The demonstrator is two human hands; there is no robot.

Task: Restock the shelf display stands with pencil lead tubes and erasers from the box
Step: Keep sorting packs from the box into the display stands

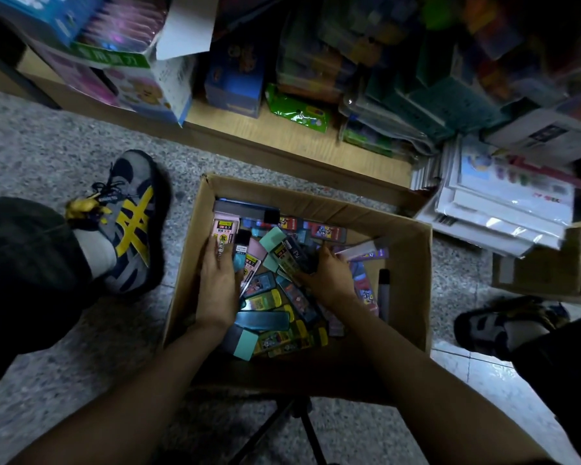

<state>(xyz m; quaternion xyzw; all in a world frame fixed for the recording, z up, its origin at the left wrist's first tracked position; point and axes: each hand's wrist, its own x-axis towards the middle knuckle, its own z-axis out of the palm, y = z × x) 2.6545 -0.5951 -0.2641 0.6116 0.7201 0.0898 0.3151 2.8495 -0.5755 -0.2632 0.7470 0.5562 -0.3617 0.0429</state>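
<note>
Speckled floor (64, 152) beneath a wooden shelf (282, 142) bears the cardboard box (413, 263) of loose pencil lead tubes (272, 317). Gathering stock: the right hand (327, 275) clasps a bundle (287, 255), while the left hand (217, 280) lies on pink tubes (225, 229), grip unclear. Next, lift the handful out toward the stands.

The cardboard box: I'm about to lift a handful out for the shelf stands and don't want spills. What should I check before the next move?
1. Stock left in the cardboard box: ok, many tubes lie loose inside.
2. Right hand grip: ok, its fingers curl round the mint-capped tubes.
3. Left hand grip: not ok, it only rests on the pink tubes.
4. Tubes sorted by kind: not ok, the colours lie mixed and crossed.
5. Way out of the box: ok, the top is open with nothing over it.
6. Display stands ready: cannot tell, none in view.
</note>
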